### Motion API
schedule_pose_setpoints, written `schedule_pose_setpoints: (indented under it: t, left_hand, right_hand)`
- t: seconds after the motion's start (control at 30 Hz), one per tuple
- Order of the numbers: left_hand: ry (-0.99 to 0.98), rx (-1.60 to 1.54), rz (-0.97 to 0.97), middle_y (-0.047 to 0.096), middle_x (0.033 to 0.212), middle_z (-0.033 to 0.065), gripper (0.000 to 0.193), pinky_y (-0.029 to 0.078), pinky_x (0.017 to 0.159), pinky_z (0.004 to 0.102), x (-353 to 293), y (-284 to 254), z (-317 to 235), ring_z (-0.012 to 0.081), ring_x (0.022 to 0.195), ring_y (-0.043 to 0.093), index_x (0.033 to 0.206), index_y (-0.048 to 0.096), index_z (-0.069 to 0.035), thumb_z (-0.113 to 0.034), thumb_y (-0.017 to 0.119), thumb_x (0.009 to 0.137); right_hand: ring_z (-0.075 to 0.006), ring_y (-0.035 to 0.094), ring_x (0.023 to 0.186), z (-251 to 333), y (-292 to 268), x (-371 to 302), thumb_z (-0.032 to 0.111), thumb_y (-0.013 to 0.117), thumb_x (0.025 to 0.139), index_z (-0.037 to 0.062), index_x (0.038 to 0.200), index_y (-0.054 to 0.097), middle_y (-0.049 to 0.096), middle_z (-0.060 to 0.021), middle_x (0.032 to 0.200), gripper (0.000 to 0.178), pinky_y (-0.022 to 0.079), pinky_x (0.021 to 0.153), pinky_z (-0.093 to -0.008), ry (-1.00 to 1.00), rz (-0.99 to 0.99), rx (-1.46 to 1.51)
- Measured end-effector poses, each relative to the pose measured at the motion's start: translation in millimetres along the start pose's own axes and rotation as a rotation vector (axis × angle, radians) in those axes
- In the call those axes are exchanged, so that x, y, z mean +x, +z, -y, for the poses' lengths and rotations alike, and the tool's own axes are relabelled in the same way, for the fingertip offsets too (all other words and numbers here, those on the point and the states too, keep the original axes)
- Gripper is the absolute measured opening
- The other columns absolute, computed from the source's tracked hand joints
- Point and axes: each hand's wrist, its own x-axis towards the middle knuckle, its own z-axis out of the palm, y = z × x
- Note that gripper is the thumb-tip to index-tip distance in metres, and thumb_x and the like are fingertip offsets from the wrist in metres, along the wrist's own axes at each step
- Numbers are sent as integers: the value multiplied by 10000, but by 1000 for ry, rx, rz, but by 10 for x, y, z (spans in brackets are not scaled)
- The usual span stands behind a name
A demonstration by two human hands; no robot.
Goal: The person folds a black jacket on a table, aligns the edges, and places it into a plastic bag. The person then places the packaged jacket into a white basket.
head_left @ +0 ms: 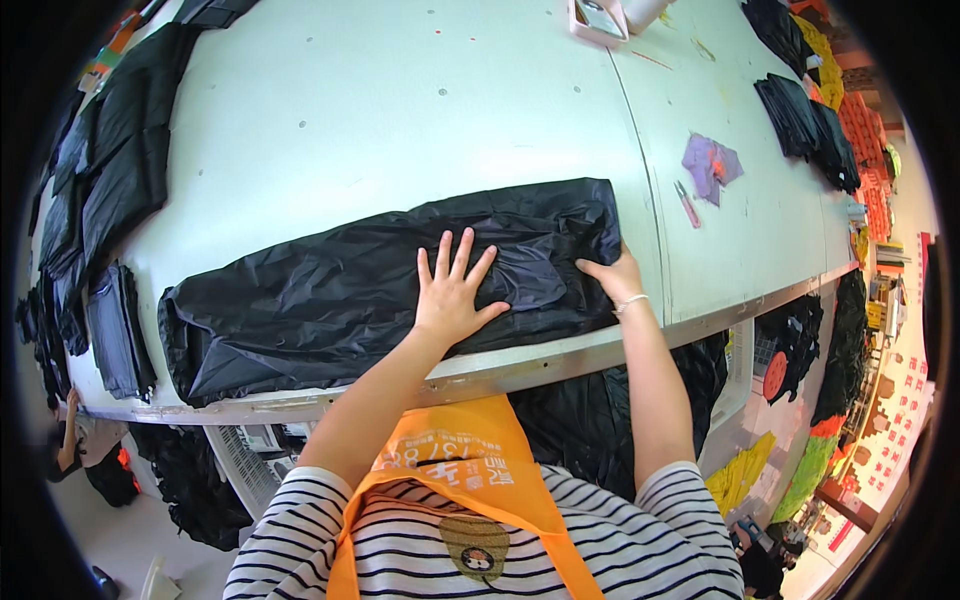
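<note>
Cloth (330,290) (seen from the head): big, black and wrinkly, lying long beside the near edge of the pale worktop (400,120).
Left hand (455,285): flat on top of the cloth, fingers spread wide.
Right hand (620,278): at the cloth's right end, thumb on top (the other fingers are hidden, so I cannot tell if it pinches).
Farther right: purple scrap (703,172) and little red tool (688,206), near each other.

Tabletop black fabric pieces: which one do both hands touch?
The long middle piece, left hand flat on it, right hand at its end; others lie toward the sides.
</note>
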Motion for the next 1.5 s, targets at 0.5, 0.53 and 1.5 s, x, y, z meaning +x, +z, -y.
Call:
schedule_pose_setpoints:
  t: [0.5, 0.53, 1.5]
  left_hand:
    - [-526, -1990, 167, 590, 1197, 110, 630, 385, 980, 384, -631, -666, 1217, 230, 1123, 537, 1260, 525, -58, -581, 403, 931]
    - [-636, -1945, 188, 600, 1161, 118, 555, 390, 977, 380, -585, -412, 1450, 243, 1110, 539, 1215, 546, -30, -502, 488, 927]
    - [-1043, -1985, 164, 669, 892, 141, 347, 543, 742, 351, -743, -526, 1994, 272, 753, 644, 963, 642, 35, -141, 601, 667]
  right_hand:
    - [-373, 651, 679, 2391, 1981, -1595, 109, 600, 741, -128, 1392, 216, 658, -232, 784, 793, 531, 630, -449, -341, 322, -579]
    - [-369, 650, 704, 2335, 2232, -1617, 143, 599, 763, -126, 1402, 185, 657, -232, 787, 807, 531, 653, -445, -316, 350, -526]
    - [-370, 162, 1407, 1752, 2581, -1155, 405, 474, 919, 95, 1459, 277, 177, -222, 1517, 653, 133, 1117, -539, -617, 94, -753]
